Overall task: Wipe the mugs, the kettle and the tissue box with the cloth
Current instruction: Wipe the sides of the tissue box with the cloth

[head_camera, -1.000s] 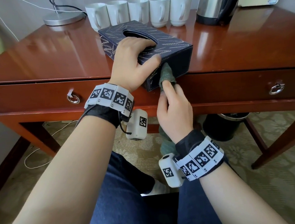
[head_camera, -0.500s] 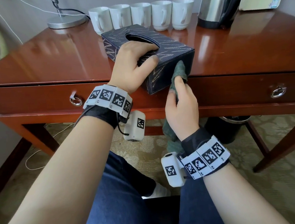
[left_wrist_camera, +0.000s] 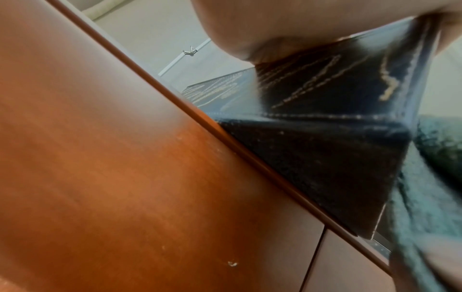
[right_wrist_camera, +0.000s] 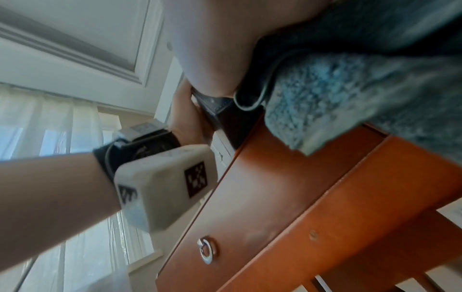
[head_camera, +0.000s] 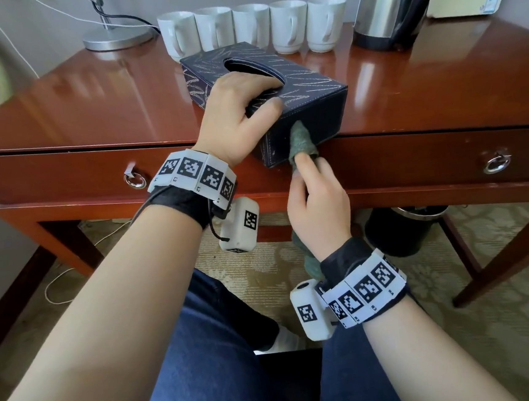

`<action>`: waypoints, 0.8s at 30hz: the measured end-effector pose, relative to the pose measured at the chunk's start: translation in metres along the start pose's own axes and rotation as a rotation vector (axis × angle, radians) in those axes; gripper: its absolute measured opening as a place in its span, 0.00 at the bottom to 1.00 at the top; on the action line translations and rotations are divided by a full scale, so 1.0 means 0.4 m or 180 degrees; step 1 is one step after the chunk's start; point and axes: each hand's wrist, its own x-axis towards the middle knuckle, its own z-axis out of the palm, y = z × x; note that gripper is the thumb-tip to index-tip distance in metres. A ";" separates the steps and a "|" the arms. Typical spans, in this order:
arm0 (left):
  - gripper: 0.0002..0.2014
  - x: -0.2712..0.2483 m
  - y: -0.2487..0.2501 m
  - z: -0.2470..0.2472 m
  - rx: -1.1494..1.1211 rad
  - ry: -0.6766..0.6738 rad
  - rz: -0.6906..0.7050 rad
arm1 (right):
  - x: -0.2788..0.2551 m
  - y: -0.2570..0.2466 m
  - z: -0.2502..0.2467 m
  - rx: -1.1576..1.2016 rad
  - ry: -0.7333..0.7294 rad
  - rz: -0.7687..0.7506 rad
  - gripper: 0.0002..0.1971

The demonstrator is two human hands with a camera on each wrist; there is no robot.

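Green cloth (head_camera: 300, 142) in our right hand (head_camera: 320, 208) rubs the tissue box's (head_camera: 305, 100) 6 o'clock end at the bench (head_camera: 89, 113) edge; left hand (head_camera: 236, 113) grips its top. Mugs (head_camera: 253, 28) and kettle (head_camera: 390, 4) at 12 o'clock look pending.

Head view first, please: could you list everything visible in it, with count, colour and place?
Mugs: five, white, in a row at the desk's back edge.
Kettle: one, steel and black, right of the mugs.
Tissue box: one, dark blue, at the desk's front edge.
Cloth: one, green, pressed against the box's near end.
Desk: one, reddish wood, two ring-pull drawers.
Lamp base: one, silver, back left.
Bin: one, black, under the desk.
Left hand: grips the box's top.
Right hand: holds the cloth.
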 end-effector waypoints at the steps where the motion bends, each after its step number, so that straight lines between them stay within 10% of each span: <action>1: 0.23 0.001 -0.001 -0.001 0.0005 -0.0015 0.0001 | 0.009 -0.002 -0.002 0.0043 0.0027 0.0045 0.17; 24: 0.23 0.003 0.002 0.001 -0.0055 0.0031 0.0023 | -0.022 -0.010 0.028 0.0057 -0.0166 -0.0132 0.16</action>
